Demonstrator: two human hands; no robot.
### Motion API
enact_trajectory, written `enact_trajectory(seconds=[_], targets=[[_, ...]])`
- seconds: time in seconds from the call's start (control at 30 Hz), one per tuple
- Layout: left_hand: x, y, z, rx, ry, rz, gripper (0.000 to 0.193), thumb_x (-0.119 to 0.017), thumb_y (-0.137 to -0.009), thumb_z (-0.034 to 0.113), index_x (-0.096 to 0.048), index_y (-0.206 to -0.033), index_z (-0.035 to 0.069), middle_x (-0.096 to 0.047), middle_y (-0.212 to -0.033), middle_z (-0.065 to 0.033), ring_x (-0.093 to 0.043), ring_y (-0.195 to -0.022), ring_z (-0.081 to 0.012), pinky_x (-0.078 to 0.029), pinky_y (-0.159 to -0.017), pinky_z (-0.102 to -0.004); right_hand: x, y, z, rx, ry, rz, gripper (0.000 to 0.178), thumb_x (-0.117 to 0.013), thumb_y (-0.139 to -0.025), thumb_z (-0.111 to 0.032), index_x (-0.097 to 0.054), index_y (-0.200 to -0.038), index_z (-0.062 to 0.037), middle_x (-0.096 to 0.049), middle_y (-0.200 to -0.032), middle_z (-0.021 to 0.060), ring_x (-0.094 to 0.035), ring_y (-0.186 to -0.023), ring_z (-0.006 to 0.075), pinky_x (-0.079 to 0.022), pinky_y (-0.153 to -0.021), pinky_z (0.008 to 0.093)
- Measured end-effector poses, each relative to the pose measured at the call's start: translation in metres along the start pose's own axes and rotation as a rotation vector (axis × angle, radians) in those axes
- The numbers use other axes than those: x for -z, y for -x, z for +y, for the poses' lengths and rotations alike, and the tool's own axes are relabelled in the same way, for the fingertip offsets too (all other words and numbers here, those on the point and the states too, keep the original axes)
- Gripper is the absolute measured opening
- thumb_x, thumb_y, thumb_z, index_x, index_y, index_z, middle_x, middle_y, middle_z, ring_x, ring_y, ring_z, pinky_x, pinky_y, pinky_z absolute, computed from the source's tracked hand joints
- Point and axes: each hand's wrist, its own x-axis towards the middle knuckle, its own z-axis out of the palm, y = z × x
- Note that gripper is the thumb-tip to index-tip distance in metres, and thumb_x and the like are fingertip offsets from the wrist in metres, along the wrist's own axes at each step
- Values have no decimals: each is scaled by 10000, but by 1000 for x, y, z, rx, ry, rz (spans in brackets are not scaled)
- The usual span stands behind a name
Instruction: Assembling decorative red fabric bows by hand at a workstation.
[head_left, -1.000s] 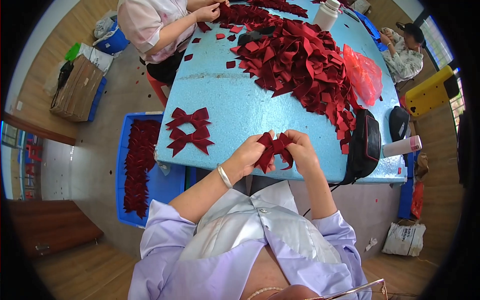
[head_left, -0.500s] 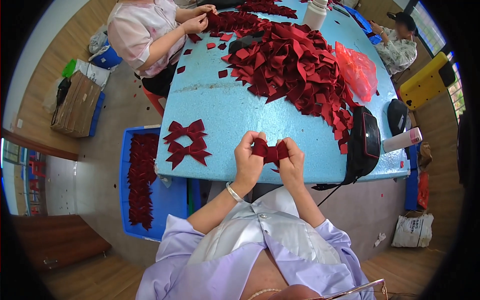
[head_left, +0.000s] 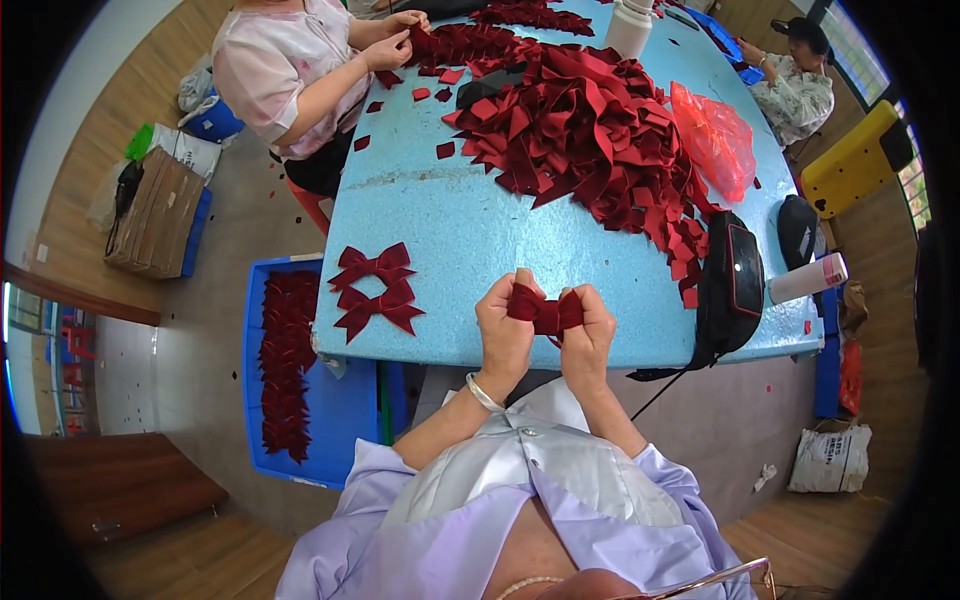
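Between my two hands, just over the table's near edge, is a dark red velvet bow (head_left: 546,314). My left hand (head_left: 505,325) pinches its left loop, with thumb and fingers closed. On the other side my right hand (head_left: 587,335) grips the right loop the same way. Part of the bow's underside and tails is hidden by my fingers. To the left, two finished-looking red bows lie on the blue table: an upper bow (head_left: 372,265) and a lower bow (head_left: 378,308), one close below the other.
A large heap of red ribbon pieces (head_left: 585,130) covers the table's middle. Right of it lie a clear red plastic bag (head_left: 712,140), a black case (head_left: 733,285) and a pale bottle (head_left: 807,279). A blue crate (head_left: 340,420) with rows of bows stands below left. A co-worker (head_left: 290,80) handles ribbon at far left.
My hands have shifted slightly right and turned the bow, so its loops and centre band show more fully. Both hands still hold it.
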Motion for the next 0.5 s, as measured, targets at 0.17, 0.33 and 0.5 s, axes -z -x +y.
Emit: enact_trajectory(seconds=[0.17, 0.33, 0.5], targets=[[4, 1, -7, 6, -67, 40, 394, -503, -985, 356, -542, -709, 77, -482, -601, 42, -375, -469, -27, -278, -397, -207, -2, 1, 6, 75, 71, 18, 96, -526, -891, -39, -536, -803, 0, -569, -658, 47, -482, -578, 68, -411, -508, 254], [9, 2, -10, 54, -61, 46, 439, -481, -985, 411, -532, -698, 83, -469, -570, 39, -365, -438, -34, -266, -388, -209, -3, -1, 10, 174, 173, 42, 88, -532, -885, -40, -541, -810, 4, -580, -665, 58, -484, -583, 74, -419, -519, 260], [0, 5, 1, 211, 39, 58, 456, -454, -991, 426, -521, -695, 86, -469, -562, 29, -375, -432, -45, -267, -384, -214, -1, 3, 7, -115, -133, -7, 83, -522, -882, -29, -546, -805, -5, -543, -649, 12, -453, -573, 51, -381, -493, 233]])
